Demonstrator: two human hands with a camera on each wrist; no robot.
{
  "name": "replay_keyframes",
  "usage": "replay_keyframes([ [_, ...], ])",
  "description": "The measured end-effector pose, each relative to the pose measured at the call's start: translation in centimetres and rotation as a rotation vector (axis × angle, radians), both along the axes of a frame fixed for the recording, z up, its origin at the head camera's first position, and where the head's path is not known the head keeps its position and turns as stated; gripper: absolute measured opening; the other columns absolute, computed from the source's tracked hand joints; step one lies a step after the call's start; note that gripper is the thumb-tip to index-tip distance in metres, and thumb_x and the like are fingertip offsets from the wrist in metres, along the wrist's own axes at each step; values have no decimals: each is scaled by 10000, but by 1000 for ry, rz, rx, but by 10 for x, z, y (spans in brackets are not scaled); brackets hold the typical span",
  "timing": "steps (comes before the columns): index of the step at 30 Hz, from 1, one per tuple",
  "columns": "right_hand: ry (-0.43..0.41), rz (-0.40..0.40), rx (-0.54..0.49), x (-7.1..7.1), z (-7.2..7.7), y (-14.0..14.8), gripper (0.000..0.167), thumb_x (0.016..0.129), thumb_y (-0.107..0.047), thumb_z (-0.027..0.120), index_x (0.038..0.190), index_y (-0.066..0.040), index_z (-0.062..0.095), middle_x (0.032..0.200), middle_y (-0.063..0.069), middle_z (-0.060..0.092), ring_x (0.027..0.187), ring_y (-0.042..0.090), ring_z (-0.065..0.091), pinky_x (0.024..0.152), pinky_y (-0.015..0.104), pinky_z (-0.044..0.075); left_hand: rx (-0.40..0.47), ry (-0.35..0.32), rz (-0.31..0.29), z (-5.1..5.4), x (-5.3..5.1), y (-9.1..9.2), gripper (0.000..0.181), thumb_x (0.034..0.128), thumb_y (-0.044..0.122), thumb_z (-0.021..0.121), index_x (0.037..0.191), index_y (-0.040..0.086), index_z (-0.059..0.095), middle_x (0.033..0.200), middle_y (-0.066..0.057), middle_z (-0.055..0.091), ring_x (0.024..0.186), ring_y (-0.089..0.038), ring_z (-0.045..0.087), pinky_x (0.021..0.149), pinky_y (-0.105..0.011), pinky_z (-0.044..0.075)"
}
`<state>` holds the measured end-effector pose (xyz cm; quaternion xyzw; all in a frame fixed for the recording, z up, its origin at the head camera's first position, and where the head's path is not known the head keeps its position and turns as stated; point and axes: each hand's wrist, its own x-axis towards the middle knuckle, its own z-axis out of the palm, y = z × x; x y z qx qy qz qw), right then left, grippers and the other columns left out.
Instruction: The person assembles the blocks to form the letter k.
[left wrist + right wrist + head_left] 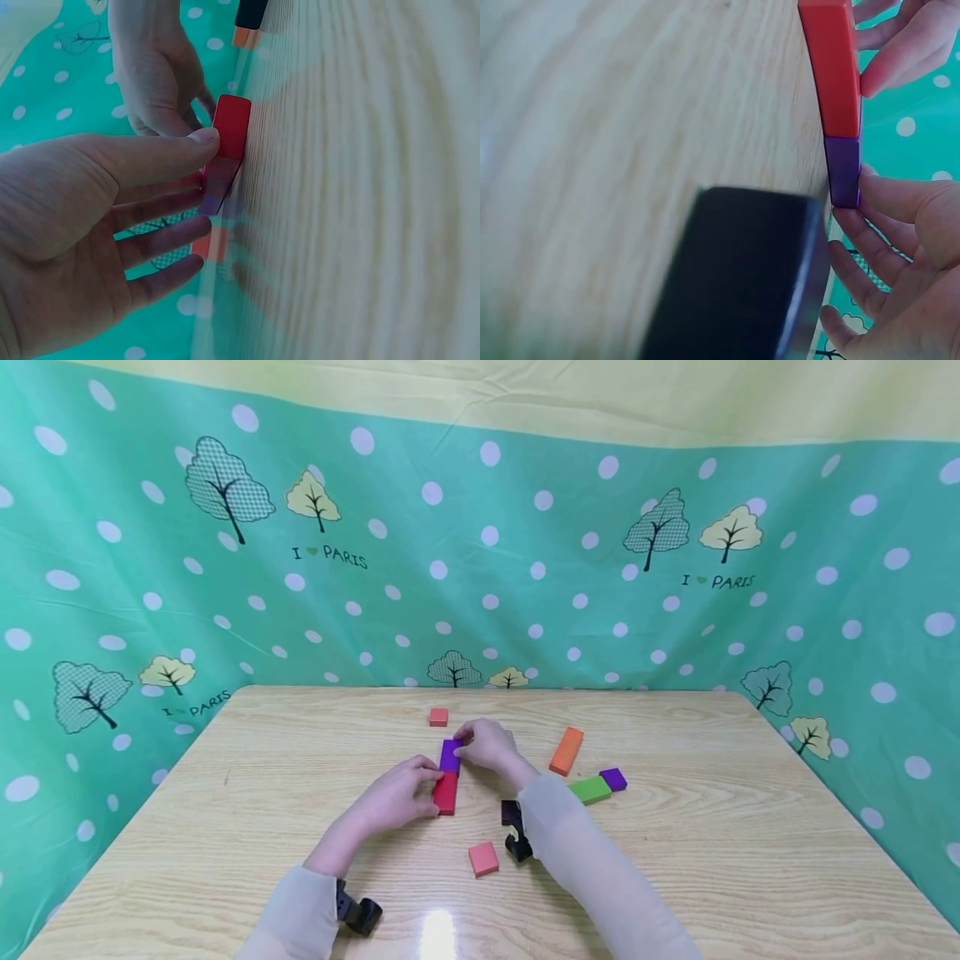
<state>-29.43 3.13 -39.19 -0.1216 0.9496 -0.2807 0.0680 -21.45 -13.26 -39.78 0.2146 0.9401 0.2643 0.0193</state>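
Note:
A red block (pixel 446 793) lies end to end with a purple block (pixel 450 755) near the table's middle, forming one line. My left hand (pixel 396 795) touches the red block's left side; in the left wrist view the thumb of this hand (pixel 112 202) rests against the red block (pixel 233 124), other fingers extended. My right hand (pixel 489 745) is at the purple block's far end. In the right wrist view, the right hand's (pixel 907 262) thumb and index finger pinch the end of the purple block (pixel 844 171), which meets the red block (pixel 832 71).
A small salmon block (pixel 438 717) lies beyond the hands, another (pixel 483 859) nearer. To the right are an orange block (pixel 566 751), a green block (pixel 590 790) touching a small purple one (pixel 613 779). A patterned curtain (pixel 465 527) hangs behind the table (pixel 225 827).

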Motion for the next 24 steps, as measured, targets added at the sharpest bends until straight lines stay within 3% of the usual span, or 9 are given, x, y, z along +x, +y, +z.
replay_keyframes([
  [9,12,24,-1,3,1,3,270,785,-235,699,1048,-176,673,947,-33,671,935,170,579,923,400,366,-3,-4,-11,2,5,3,485,717,144,752,1144,-31,602,1073,-45,557,957,-177,543,868,-360,467],
  [16,4,32,-13,5,2,5,272,777,-231,710,1040,-170,681,912,-29,670,786,131,561,805,338,424,-14,-9,-12,1,7,3,487,724,169,750,1151,-14,601,1079,-35,562,981,-183,548,882,-359,466],
  [24,-6,52,-9,8,3,6,266,779,-219,711,1039,-174,684,961,-25,674,891,160,584,834,352,429,-55,15,-18,2,12,4,485,721,193,752,1141,-5,611,1062,-23,561,919,-146,534,810,-331,470],
])
